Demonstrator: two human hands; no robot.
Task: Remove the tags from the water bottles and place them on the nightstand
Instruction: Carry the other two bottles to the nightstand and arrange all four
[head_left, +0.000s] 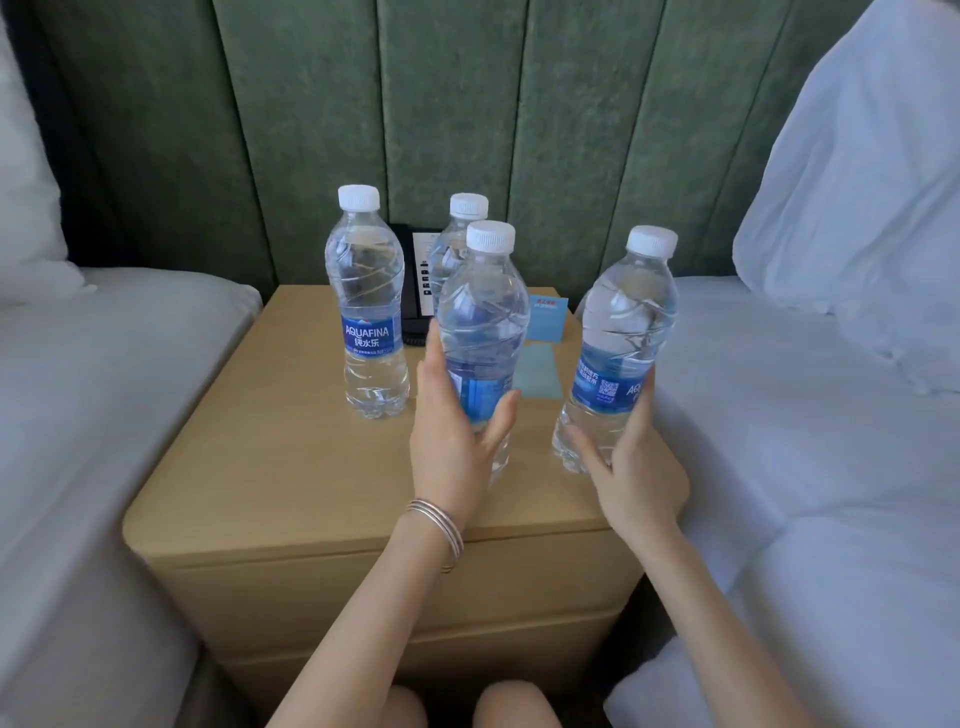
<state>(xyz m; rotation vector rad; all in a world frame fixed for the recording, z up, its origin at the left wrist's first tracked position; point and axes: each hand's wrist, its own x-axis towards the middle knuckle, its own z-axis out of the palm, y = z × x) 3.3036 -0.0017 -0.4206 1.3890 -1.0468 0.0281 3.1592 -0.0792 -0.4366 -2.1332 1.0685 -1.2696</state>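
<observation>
The middle bottle (483, 312) is gripped by the left hand (452, 431), the rightmost bottle (628, 322) by the right hand (634, 467), at the nightstand (291, 467).

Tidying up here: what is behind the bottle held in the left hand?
Behind the held bottle: a second bottle, a black phone and two blue cards on the nightstand. It covers that bottle's lower body and parts of phone and cards.

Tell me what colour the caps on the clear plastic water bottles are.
White: all four ribbed screw caps, seen in the head view.

Stacked thin silver wrist bangles (440, 524)
</observation>
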